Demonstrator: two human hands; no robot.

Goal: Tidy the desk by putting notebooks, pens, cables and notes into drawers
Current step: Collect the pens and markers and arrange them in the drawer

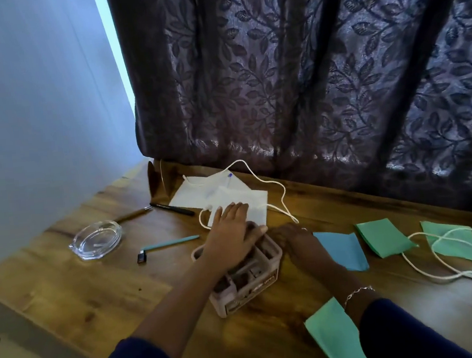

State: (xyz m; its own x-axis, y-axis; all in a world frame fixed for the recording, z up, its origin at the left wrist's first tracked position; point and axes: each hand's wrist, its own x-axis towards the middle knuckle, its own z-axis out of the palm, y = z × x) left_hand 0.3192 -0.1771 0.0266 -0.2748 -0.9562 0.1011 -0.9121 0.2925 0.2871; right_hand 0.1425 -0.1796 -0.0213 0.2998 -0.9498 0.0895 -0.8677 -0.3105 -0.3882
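Your L hand [231, 231] lies flat, fingers straight, on top of the pink desk organizer [247, 281]. Its fingertips reach the white papers [201, 190] at the organizer's 12 o'clock. Your R hand [298, 242] rests on the desk [96, 293] at the organizer's 3 o'clock; can't tell if it grips anything. White cable [270, 184] loops over the papers. Teal pen [172, 243] at 9 o'clock; blue note [342, 249] & green note [381, 237] at 3.
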